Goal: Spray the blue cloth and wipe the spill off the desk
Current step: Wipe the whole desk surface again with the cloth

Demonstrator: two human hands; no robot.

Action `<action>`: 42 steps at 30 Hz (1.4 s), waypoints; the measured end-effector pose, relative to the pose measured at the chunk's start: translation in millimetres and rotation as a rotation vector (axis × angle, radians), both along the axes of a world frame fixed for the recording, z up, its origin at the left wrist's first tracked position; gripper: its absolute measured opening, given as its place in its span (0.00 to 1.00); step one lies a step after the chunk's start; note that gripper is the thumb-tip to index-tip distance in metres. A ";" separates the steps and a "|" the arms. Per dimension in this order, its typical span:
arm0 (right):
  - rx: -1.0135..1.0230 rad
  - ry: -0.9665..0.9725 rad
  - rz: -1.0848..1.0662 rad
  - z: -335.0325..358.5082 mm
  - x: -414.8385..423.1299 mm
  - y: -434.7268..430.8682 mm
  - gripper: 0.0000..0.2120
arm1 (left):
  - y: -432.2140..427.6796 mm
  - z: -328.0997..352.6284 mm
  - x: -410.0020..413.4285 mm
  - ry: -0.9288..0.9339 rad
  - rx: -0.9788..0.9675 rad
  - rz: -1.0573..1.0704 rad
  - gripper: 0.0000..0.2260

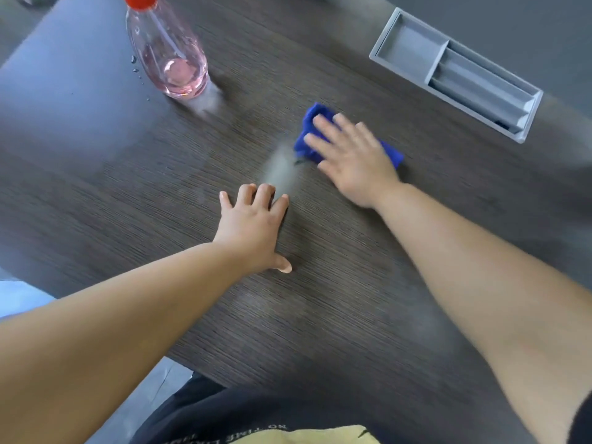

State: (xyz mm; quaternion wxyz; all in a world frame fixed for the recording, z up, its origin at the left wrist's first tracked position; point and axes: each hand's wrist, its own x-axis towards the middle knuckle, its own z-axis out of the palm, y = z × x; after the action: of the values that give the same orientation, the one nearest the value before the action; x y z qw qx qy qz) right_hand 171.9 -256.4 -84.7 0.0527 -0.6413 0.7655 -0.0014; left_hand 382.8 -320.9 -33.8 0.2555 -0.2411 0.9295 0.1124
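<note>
Two bare hands rest on a dark wood-grain desk [352, 299] in the head view. The right hand [355, 158] lies flat, fingers spread, pressing a bunched blue cloth [312, 118] whose long axis runs from upper left to lower right. A pale wet smear [278, 168] sits just left of it. The left hand [253, 225] is open, palm down, holding nothing. A clear spray bottle [169, 56] of pink liquid stands far left; a grey recessed tray [455, 75] lies far right.

Bottle [166, 52] left of cloth [312, 123] – tray [455, 75] right (behind).
</note>
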 end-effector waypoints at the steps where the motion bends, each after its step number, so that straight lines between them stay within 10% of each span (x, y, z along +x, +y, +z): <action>1: 0.026 0.002 -0.133 1.9 -17.0 -2.1 0.25 | 0.5 -0.3 0.1 0.001 0.002 -0.003 0.52; 6: 0.015 -0.076 -0.799 6.2 5.7 -51.5 0.27 | 1.1 -3.2 -0.4 0.001 0.011 0.013 0.53; 12: -0.022 -0.045 -0.108 0.3 28.1 12.3 0.27 | 1.2 0.0 -1.1 0.000 -0.008 0.017 0.52; 18: 0.015 -0.059 -0.995 6.3 6.4 33.1 0.27 | 4.8 5.9 -4.2 0.007 -0.013 0.027 0.50; 25: 0.056 -0.098 -0.268 5.4 54.7 90.4 0.28 | 14.2 15.3 -15.7 0.075 0.162 0.242 0.38; 32: 0.084 -0.084 -1.095 7.5 1.3 104.8 0.28 | 39.2 15.6 -39.7 0.120 0.140 0.005 0.39; 38: 0.024 -0.090 -0.412 1.5 70.3 110.9 0.28 | 49.8 0.2 -30.8 0.032 0.091 -0.075 0.50; 42: 0.091 -0.055 -0.544 4.4 -22.0 107.6 0.25 | 51.3 -1.8 -30.5 -0.039 0.039 -0.127 0.55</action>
State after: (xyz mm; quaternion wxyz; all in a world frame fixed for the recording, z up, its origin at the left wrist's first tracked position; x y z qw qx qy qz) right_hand 149.8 -148.8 -80.4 0.1001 -0.4087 0.9071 0.0014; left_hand 352.3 -269.5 -35.6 0.2849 -0.1785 0.9354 0.1093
